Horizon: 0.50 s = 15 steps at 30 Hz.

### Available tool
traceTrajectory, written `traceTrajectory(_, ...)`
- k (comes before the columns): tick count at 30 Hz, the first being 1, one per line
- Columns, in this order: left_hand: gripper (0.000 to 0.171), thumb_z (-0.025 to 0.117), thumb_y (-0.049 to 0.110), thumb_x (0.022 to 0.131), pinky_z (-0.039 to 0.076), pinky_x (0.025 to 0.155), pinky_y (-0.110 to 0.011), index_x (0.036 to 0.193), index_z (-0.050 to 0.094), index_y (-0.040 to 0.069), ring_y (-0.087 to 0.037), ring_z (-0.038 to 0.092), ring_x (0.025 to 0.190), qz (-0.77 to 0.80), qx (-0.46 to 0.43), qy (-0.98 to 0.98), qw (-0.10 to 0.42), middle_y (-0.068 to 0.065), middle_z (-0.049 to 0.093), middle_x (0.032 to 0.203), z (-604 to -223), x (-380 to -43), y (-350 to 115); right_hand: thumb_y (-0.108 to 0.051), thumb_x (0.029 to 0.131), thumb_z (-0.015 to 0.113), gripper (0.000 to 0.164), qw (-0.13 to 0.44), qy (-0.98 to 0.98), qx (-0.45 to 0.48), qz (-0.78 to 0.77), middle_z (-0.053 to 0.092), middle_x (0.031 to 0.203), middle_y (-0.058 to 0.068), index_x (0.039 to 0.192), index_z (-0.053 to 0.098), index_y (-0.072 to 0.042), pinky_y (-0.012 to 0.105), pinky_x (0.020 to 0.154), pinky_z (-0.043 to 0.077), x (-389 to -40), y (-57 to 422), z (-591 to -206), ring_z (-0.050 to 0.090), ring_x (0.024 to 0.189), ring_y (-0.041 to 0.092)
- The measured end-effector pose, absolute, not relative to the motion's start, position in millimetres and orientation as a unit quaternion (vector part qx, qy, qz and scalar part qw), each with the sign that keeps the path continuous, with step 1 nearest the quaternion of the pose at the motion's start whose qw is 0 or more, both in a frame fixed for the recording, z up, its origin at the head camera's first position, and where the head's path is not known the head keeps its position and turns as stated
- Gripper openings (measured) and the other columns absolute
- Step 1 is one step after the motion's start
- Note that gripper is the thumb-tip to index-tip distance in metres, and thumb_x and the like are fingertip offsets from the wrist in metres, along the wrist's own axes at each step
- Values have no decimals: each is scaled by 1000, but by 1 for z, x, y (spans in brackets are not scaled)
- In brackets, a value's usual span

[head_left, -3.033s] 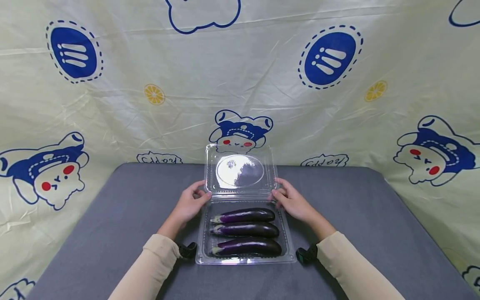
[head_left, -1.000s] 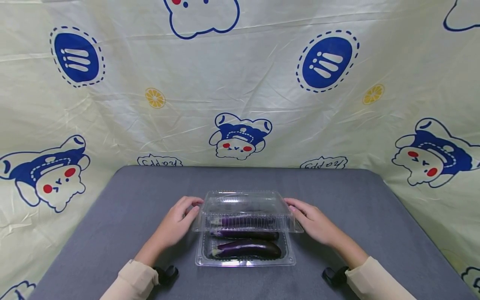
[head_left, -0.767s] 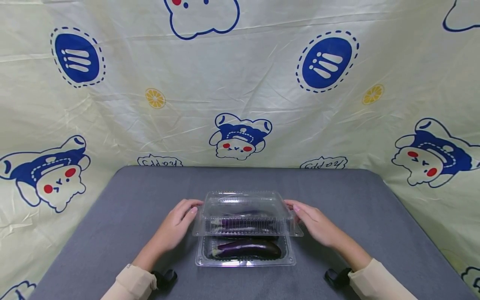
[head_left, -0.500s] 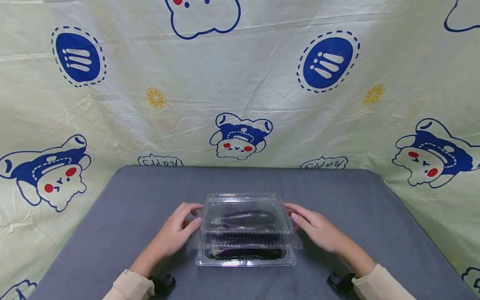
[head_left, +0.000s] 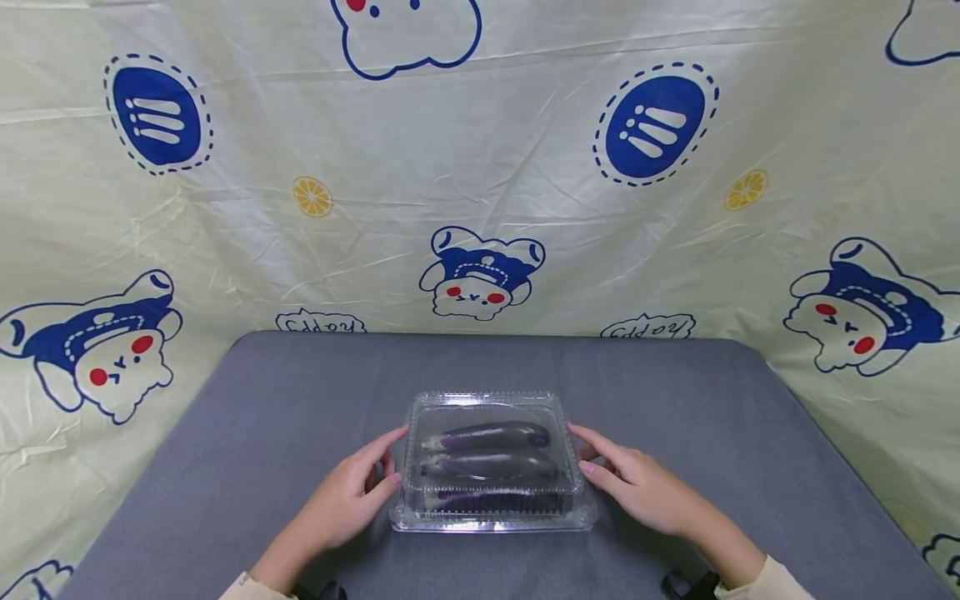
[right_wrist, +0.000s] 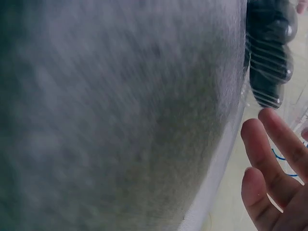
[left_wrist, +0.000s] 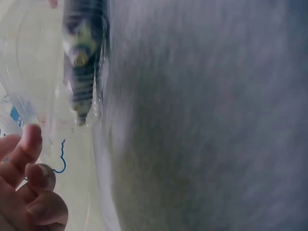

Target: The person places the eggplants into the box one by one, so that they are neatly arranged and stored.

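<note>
In the head view a clear plastic clamshell container (head_left: 491, 525) sits on the table, its lid (head_left: 487, 400) lowered over the base. Through the lid show three dark purple eggplants (head_left: 491, 435), lying side by side. At the container's left side is my left hand (head_left: 356, 492), index finger and thumb spread, their tips right at the lid. My right hand (head_left: 637, 483) mirrors it on the right, fingers loosely extended along the lid's side. The left wrist view has the stem ends of the eggplants (left_wrist: 79, 55) behind the plastic; the right wrist view has their rounded ends (right_wrist: 269, 53).
A grey cloth covers the table (head_left: 285, 400). Behind it hangs a pale curtain (head_left: 510, 117) printed with blue cartoon figures and orange slices. Black wrist straps (head_left: 690, 586) show at the lower edge of the head view.
The lid has swung from standing upright at the back, forward and down over the eggplants. Both hands have come toward the front with it, keeping to its two sides.
</note>
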<state>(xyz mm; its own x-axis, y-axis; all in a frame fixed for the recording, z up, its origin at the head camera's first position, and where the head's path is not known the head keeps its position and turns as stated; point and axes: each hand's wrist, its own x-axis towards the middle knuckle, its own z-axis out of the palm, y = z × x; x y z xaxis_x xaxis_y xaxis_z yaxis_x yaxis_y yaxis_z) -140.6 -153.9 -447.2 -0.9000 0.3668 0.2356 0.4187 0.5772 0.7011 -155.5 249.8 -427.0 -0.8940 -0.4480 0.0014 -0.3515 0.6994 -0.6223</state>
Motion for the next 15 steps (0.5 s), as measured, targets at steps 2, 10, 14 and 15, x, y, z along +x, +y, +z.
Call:
traceTrajectory(2,59,60,13,97,42,57,-19,152,39,16,1,44,62,-421,-240,-875,17,10,54,86,-449,-137,-154,-39,105,47,53,92,909,-228,-336,65,117,-1,154,34,-25,29,78,50,-153,251,-427,63,97,9)
traceTrajectory(10,88,56,1,95,49,58,-23,161,-1,16,-3,52,62,-555,-292,-764,-152,-12,59,70,-454,-129,-157,-20,105,49,74,229,804,-289,-467,58,103,12,161,0,-23,31,66,53,-148,259,-435,60,76,19)
traceTrajectory(14,89,53,2,98,49,54,-24,160,-10,15,-11,54,59,-609,-292,-708,-206,-32,57,73,-455,-129,-157,-12,105,48,81,268,751,-309,-518,63,94,19,160,-10,-23,32,68,55,-149,260,-438,63,77,19)
traceTrajectory(15,89,53,2,98,49,54,-25,159,-11,14,-13,54,58,-618,-292,-699,-211,-35,57,74,-456,-129,-157,-11,104,47,82,277,741,-311,-527,64,93,22,159,-12,-23,31,68,55,-149,260,-438,64,78,19)
